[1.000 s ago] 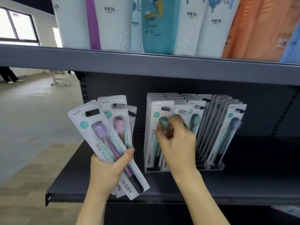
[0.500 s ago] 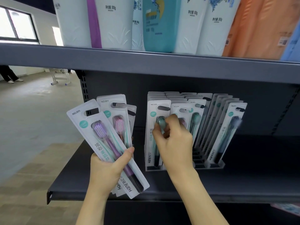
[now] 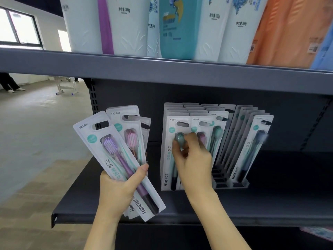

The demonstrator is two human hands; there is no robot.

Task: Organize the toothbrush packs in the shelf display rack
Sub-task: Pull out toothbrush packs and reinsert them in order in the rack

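Grey metal shelving fills the view, with pale floor and a window (image 3: 19,26) far off to the left of the display rack (image 3: 230,184). Left of the rack, the left hand (image 3: 119,188) grasps a fan of toothbrush packs (image 3: 115,156), thumb curled over the front one; a purple brush leads, a pink one sits behind it, and at least one more pack peeks out at the back. The fan hovers above the lower shelf (image 3: 270,204), well apart from the rack. On to the rack itself, standing on that lower shelf: rows of packs stand upright in its slots, white cards facing forward. The right hand (image 3: 192,159) is up against the front-left packs, fingers curled and pinching the front pack (image 3: 169,159) near its grey-green brush head. To the right of the hand, more packs lean in the rack's right-side slots, the foremost holding a dark blue brush (image 3: 252,152). Above the rack, the upper shelf (image 3: 180,73) carries tall white, teal and orange pouches (image 3: 180,26).
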